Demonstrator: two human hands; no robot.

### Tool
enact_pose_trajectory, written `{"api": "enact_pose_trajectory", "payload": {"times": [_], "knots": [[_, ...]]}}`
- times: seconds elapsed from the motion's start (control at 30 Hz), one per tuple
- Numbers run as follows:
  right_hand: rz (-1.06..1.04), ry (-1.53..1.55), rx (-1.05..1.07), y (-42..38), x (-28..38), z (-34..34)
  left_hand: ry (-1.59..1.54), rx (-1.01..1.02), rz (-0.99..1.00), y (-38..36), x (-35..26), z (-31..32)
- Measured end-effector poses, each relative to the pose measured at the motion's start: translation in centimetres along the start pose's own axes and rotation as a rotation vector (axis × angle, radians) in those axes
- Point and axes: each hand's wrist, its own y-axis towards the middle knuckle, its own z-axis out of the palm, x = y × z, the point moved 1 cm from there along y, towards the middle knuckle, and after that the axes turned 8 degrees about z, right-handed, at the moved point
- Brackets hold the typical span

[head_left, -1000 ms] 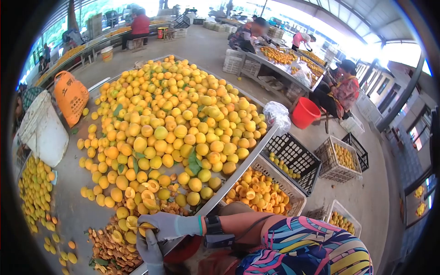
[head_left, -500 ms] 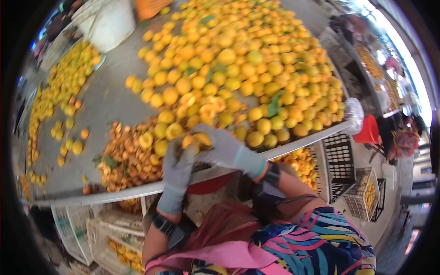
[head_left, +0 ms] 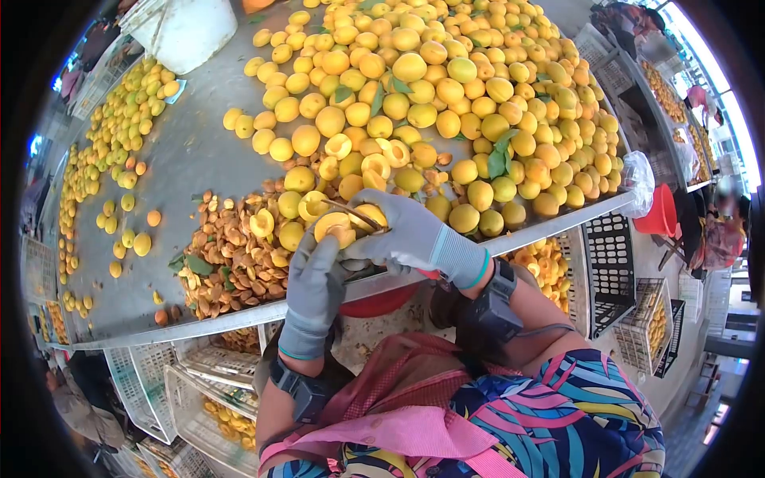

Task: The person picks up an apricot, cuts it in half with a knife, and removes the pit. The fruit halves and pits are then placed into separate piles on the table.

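An apricot half (head_left: pixel 335 229) is pinched in the gray-gloved fingers of the left hand (head_left: pixel 313 277), above the near edge of the table (head_left: pixel 199 151). A second apricot piece (head_left: pixel 372 213) is pinched in the gloved fingers of the right hand (head_left: pixel 405 231), just right of the first; a thin dark strip (head_left: pixel 344 207) is seen along it, too small to be identified. Loose halves (head_left: pixel 313 205) are observed just beyond the hands. Apricot pits (head_left: pixel 235 259) are heaped to the left. Whole apricots (head_left: pixel 478 99) are piled on the far and right parts. A white bucket (head_left: pixel 187 36) is placed far left.
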Motion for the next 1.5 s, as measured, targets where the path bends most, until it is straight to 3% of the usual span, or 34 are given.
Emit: {"api": "enact_pose_trajectory", "payload": {"times": [0.13,0.2,0.27,0.33,0.4,0.47,0.5,0.53,0.63,0.73,0.87,1.0,1.07,1.23,1.3,1.33,1.4,1.5], "knots": [[0.03,0.131,0.072,-0.1,-0.4,-0.5,-0.231,0.116,-0.063,0.2,0.1,-0.5],[-0.071,0.318,-0.072,-0.3,-0.8,-0.7,-0.268,0.128,-0.078,0.0,-0.2,-0.2],[0.001,0.29,-0.073,-0.6,0.1,-1.5,-0.279,0.124,-0.05,0.0,-0.3,0.2],[-0.001,0.104,-0.283,-0.3,0.1,-1.9,-0.227,0.114,-0.033,-0.1,-0.1,0.2],[0.042,0.116,-0.27,-0.2,0.3,-2.0,-0.172,0.105,-0.02,0.0,0.2,0.1],[-0.308,0.57,-0.234,0.2,0.6,-1.8,-0.075,0.134,-0.023,0.2,0.5,0.2],[-0.457,0.591,-0.36,0.4,0.9,-1.4,-0.079,0.134,-0.03,0.1,0.6,0.5],[-0.45,0.591,-0.364,0.2,1.4,-1.3,-0.004,0.081,-0.029,0.0,0.4,1.3],[-0.735,0.783,-0.434,-0.3,2.7,-0.9,0.147,0.057,-0.047,0.2,0.6,1.3],[-0.755,0.737,-0.547,-0.2,3.7,-0.1,0.297,0.089,-0.045,0.3,0.4,1.4],[-0.709,0.482,-0.606,0.9,2.9,-0.1,0.301,0.075,-0.045,0.3,0.5,1.4],[-0.561,0.401,-0.412,1.3,2.2,-0.6,0.303,0.054,-0.029,0.5,0.8,1.1],[-0.372,-0.084,-0.492,0.8,2.3,-1.4,0.31,0.069,-0.003,0.7,0.7,1.2],[-0.178,-0.184,-0.489,0.1,3.4,-2.0,0.268,0.061,-0.016,0.8,0.9,1.4],[-0.231,0.197,-0.483,0.1,4.0,-2.1,0.283,0.06,-0.001,0.8,1.0,1.4],[-0.23,0.196,-0.48,0.1,4.3,-1.9,0.289,0.06,-0.003,0.8,1.0,1.4],[-0.682,0.526,-0.594,-0.1,5.1,-1.5,0.296,0.059,-0.009,0.9,1.0,1.3],[-0.815,0.616,-0.622,0.7,4.6,-0.7,0.311,0.072,-0.015,0.8,0.9,1.2]]}}
